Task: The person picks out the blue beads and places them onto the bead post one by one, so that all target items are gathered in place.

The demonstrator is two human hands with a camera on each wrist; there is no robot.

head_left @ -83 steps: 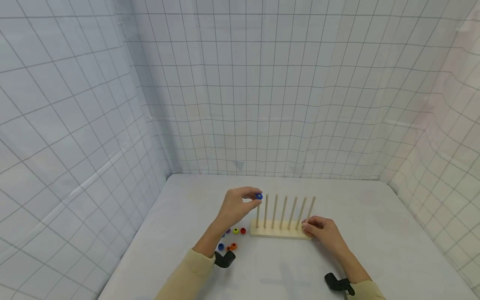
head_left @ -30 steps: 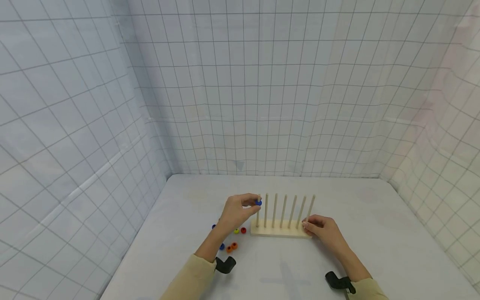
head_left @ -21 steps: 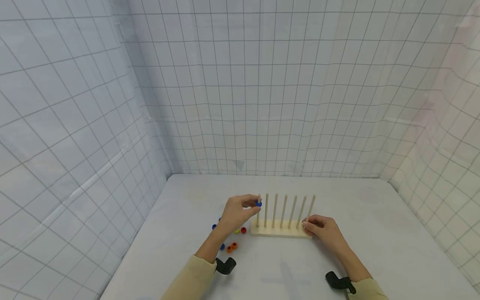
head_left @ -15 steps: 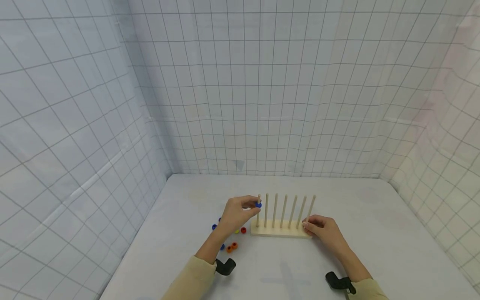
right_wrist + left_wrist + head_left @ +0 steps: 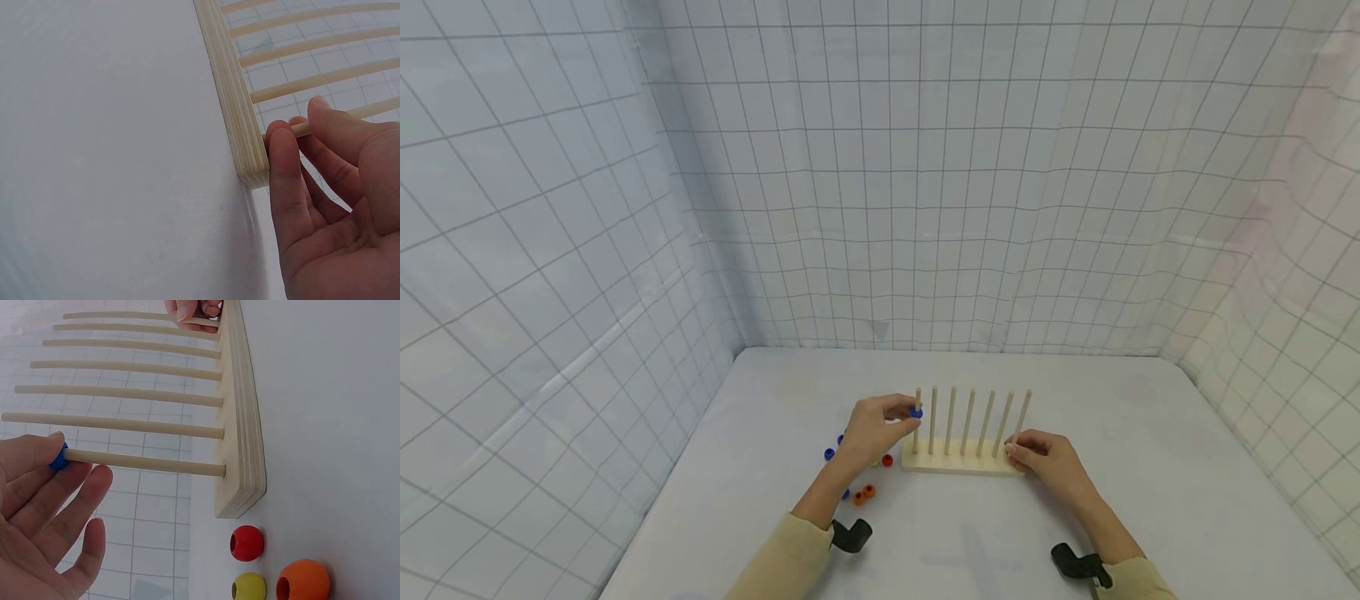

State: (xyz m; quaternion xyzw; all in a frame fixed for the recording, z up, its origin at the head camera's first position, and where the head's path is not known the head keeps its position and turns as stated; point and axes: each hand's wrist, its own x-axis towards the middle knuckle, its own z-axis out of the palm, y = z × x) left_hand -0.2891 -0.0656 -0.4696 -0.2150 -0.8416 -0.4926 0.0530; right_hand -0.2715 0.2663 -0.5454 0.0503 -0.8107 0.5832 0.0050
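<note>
A wooden peg rack (image 5: 962, 464) with a row of upright pegs stands on the white table. My left hand (image 5: 874, 432) pinches a blue bead (image 5: 917, 412) between thumb and finger. The bead sits around the leftmost peg (image 5: 916, 435), a little below its top. In the left wrist view the blue bead (image 5: 60, 457) is partly covered by the fingertips. At the rack's other end my right hand (image 5: 1047, 460) grips the foot of the rightmost peg (image 5: 1022, 413). The right wrist view shows thumb and fingers (image 5: 285, 153) around that peg, beside the base.
Loose beads lie left of the rack, partly behind the left forearm: a red bead (image 5: 887, 460), orange beads (image 5: 868, 492) and blue beads (image 5: 829, 454). A yellow bead (image 5: 249, 587) shows in the left wrist view. Gridded white sheets (image 5: 925, 208) surround the table.
The left hand has brought the blue bead from the tip of the leftmost peg slightly down along it. The right hand and the rack have stayed nearly still.
</note>
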